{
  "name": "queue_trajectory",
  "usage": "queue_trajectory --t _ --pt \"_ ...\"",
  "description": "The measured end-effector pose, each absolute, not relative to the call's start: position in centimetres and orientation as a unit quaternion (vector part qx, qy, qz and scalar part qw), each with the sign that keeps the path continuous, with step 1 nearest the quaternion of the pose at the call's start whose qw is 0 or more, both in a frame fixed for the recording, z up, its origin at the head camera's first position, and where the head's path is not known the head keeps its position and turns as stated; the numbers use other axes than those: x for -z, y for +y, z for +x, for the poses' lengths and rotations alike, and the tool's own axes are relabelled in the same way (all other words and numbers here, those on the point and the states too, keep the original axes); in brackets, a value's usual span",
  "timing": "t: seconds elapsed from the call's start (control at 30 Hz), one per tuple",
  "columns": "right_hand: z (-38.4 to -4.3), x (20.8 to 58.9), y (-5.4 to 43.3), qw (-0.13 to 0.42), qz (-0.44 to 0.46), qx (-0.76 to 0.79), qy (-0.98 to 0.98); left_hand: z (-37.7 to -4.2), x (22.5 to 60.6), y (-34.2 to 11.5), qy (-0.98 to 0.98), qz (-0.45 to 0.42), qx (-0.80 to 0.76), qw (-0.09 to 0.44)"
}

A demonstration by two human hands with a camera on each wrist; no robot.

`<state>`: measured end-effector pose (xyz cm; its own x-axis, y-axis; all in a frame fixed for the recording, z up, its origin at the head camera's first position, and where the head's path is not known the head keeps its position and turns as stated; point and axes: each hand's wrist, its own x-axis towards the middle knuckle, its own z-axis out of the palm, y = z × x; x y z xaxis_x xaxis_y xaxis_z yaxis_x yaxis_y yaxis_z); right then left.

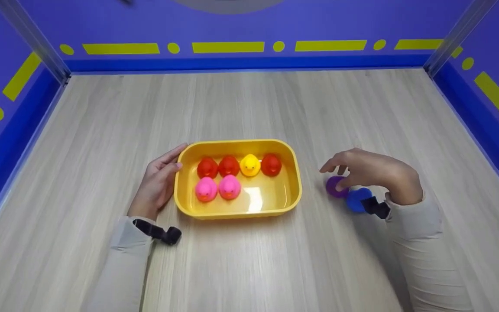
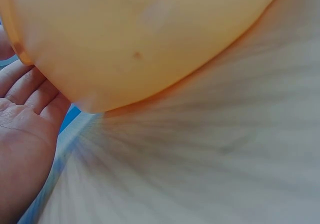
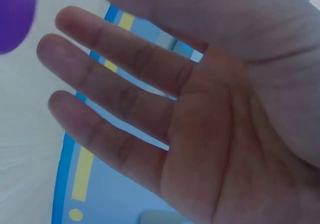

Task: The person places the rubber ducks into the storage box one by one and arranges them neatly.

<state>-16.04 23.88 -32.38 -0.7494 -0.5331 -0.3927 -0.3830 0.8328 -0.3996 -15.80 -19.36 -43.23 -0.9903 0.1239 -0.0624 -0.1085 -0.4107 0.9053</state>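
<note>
A yellow plastic tub (image 1: 271, 208) stands on the table with rubber ducks inside. In its back row are a red duck (image 1: 207, 167), another red duck (image 1: 228, 166), a yellow duck (image 1: 250, 165) and a third red one (image 1: 271, 164). Two pink ducks, one at the left (image 1: 206, 189) and one beside it (image 1: 229, 187), sit in front. My left hand (image 1: 156, 184) grips the tub's left side, thumb over the rim. Fingers spread, my right hand (image 1: 371, 171) hovers over a purple duck (image 1: 335, 187). Beside that lies a blue duck (image 1: 358, 200), partly hidden by the wrist strap.
Blue panels (image 1: 249, 26) with yellow dashes and dots border the wooden table (image 1: 249, 108) at the back and both sides. Each wrist wears a black camera strap, one on the left sleeve (image 1: 158, 232) and one on the right (image 1: 375, 208).
</note>
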Motion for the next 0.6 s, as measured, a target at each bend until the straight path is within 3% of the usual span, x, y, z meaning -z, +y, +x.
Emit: queue_trajectory --t 0.6 --pt "-16.1 33.9 25.2 0.274 -0.217 0.161 0.923 -15.8 43.2 -19.4 0.539 0.009 -0.84 0.066"
